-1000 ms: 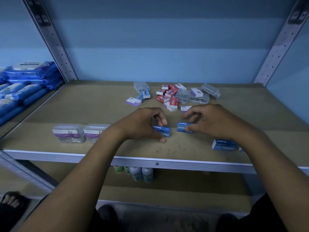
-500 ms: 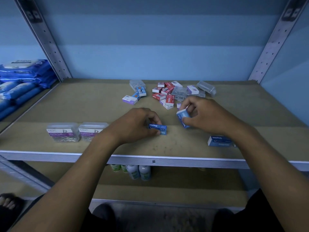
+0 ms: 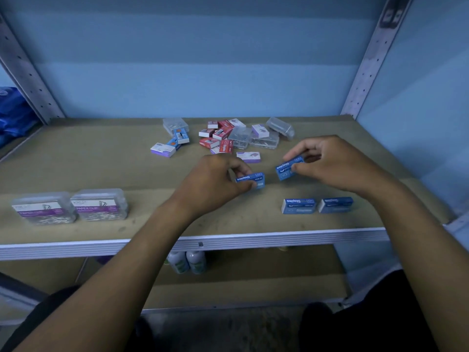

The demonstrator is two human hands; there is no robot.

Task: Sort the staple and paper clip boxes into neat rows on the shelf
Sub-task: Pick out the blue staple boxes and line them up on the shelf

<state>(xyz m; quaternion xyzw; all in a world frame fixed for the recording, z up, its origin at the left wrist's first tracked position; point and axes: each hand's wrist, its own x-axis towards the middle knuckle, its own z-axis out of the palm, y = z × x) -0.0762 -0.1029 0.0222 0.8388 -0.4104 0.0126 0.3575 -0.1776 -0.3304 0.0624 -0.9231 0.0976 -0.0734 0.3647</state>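
We find the left hand (image 3: pixel 215 184) pinching a blue staple box (image 3: pixel 251 180) at frame centre, low against the shelf (image 3: pixel 101 158). The right hand (image 3: pixel 332 166) grips a second blue box (image 3: pixel 288 168), tilted and seemingly lifted, likely bound for the two-box blue row (image 3: pixel 317 205) at lower right. Paper clip cases (image 3: pixel 69 208) stand paired lower left. The unsorted pile (image 3: pixel 228 138) remains upper centre.

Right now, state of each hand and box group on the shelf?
left hand: grips a blue staple box resting on the shelf
right hand: pinches a second blue staple box, tilted
two blue staple boxes: side by side near the front edge
two clear paper clip boxes: side by side, lids closed, front left
mixed pile: unsorted at the back
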